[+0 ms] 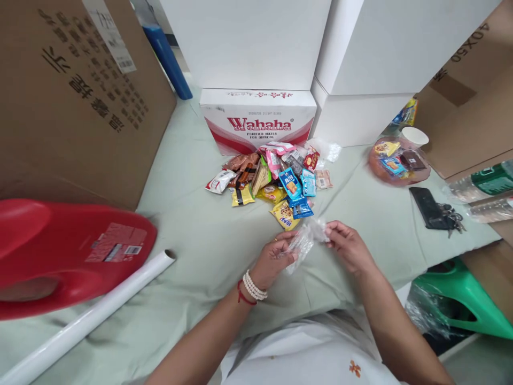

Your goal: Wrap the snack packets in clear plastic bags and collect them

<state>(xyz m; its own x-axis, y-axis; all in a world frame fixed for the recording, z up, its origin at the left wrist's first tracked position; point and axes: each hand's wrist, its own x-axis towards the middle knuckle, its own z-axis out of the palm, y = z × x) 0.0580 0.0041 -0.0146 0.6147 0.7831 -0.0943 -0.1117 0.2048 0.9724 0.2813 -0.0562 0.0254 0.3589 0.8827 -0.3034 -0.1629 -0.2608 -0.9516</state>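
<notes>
My left hand (274,260) and my right hand (348,247) both pinch a crumpled clear plastic bag (305,240) just above the pale green cloth. The left wrist wears a pearl bracelet and a red string. Just beyond the bag lies a heap of small wrapped snacks (276,179) in yellow, blue, pink and brown wrappers. A yellow cookie packet (284,214) lies nearest my hands.
A Wahaha water carton (258,118) and white boxes stand behind the heap. Left: a big cardboard box (76,96), a red plastic stool (60,251), a white roll (88,315). Right: a pink plate of snacks (396,160), a paper cup (414,137), a phone with keys (430,208), bottles, a green stool (460,299).
</notes>
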